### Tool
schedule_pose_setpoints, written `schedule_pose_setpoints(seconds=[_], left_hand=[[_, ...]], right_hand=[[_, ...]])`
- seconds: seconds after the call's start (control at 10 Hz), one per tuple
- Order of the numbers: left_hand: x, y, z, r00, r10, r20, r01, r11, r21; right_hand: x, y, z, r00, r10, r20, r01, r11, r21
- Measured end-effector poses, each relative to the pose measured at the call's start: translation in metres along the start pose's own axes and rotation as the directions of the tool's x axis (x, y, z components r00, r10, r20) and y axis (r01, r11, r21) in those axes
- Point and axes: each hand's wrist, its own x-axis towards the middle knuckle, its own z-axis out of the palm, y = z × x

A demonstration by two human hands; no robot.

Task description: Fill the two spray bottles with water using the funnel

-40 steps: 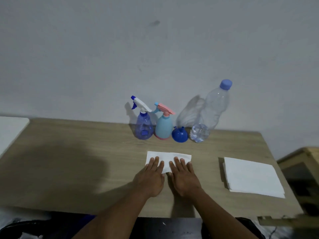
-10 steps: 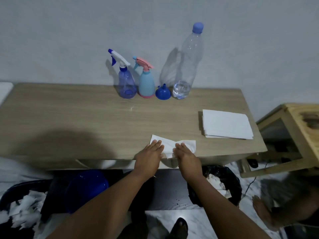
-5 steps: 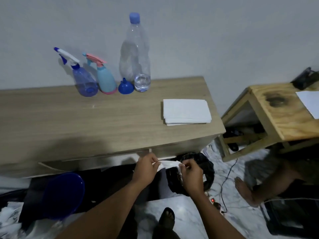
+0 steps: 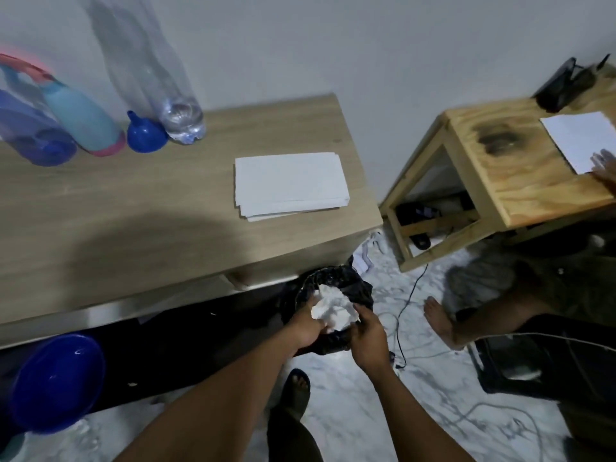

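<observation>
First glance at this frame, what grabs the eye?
The left hand and right hand grip a crumpled white tissue over a black-lined bin on the floor, below the near right corner of the table. At the table's far left, against the wall, stand the purple spray bottle, light-blue spray bottle, blue funnel and clear water bottle, all blurred. A stack of white tissues lies on its right side.

A grey wall (image 4: pixel 366 45) is seen at twelve o'clock, a wooden side table (image 4: pixel 520 181) at two, marbled floor (image 4: pixel 440 395) at five.
</observation>
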Motion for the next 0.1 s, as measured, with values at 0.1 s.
schedule_pose_setpoints(seconds=[0.1], left_hand=[[0.0068,-0.0126,-0.0102,0.994,0.033,-0.103,-0.027,0.998,0.060]], right_hand=[[0.0052,0.0098,0.0004,0.998,0.067,-0.018,-0.067,0.997,0.031]])
